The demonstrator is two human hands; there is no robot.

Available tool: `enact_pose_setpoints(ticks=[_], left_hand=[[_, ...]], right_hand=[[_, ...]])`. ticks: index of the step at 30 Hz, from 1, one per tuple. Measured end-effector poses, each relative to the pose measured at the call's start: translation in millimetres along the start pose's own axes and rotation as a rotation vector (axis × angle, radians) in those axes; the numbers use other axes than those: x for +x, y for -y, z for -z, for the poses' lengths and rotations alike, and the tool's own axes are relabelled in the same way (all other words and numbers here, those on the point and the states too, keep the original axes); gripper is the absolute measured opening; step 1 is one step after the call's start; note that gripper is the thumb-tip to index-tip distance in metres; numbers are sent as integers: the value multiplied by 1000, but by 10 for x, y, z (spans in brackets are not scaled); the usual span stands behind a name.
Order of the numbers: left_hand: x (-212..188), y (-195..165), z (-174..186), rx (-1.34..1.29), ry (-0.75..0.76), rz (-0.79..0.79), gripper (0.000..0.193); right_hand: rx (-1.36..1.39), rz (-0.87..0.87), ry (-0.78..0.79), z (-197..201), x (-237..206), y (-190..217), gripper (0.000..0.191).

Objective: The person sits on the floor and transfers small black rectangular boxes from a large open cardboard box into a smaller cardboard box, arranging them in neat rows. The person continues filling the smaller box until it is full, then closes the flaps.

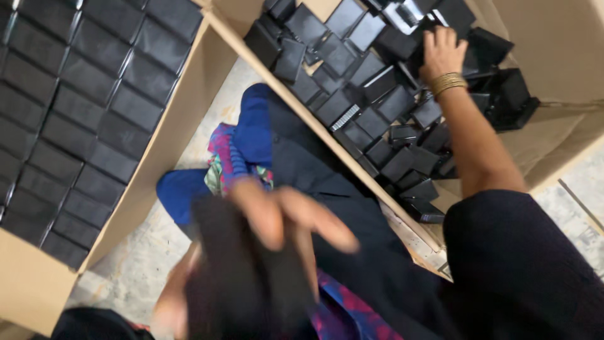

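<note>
The left hand (277, 220) is seen closest to the camera, blurred, with its fingers (314, 223) wrapped over the top edge of a flat black piece (251, 277) that is gripped against the palm. Whether this piece is a folded box or a sleeve cannot be told from the blur. Directly beyond this hand, patterned cloth (223, 157) and a dark garment over the lap are visible.

To the left of the left hand, a cardboard carton (157, 170) is placed, in which black boxes (94, 113) are packed in tight, even rows. To the right and further away, a second carton (352, 157) holds a loose, disordered heap of black boxes (377, 119).

The right hand (440, 53), with gold bangles (448, 83) at the wrist, is extended to the far side of that heap. Its fingers are laid on a black box (409, 44); whether the box is gripped or only touched cannot be determined.

Risk assessment: because the heap is unstacked and several boxes stand tilted, neighbouring boxes are likely to be dislodged or crushed if one is pulled out from under the others. The piece in the left hand is held only by the fingertips at one edge, so it may slip or bend if the hand is moved quickly.
</note>
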State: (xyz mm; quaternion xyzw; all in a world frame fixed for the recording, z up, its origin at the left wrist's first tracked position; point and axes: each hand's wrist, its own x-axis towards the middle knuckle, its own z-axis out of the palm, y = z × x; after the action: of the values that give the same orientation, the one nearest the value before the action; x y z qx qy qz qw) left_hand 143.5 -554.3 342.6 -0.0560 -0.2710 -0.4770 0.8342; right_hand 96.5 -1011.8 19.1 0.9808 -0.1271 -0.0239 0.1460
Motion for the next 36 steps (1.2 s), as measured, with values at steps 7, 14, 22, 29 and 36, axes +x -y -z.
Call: enact_pose_setpoints(ticks=[7, 14, 22, 29, 36], left_hand=[[77, -22, -567, -32, 214, -98, 89], [-66, -138, -743, 55, 199, -124, 88], [-477, -377, -736, 172, 104, -182, 87], [-1102, -749, 185, 949, -864, -152, 90], [-1485, -228, 1117, 975, -1069, -353, 74]], right_hand=[[-75, 141, 69, 66, 97, -73, 40], [-120, 102, -50, -94, 94, 88, 35], [956, -334, -221, 534, 31, 103, 57], [2522, -173, 274, 2384, -607, 1275, 66], [1636, 91, 433, 2710, -927, 2663, 79]])
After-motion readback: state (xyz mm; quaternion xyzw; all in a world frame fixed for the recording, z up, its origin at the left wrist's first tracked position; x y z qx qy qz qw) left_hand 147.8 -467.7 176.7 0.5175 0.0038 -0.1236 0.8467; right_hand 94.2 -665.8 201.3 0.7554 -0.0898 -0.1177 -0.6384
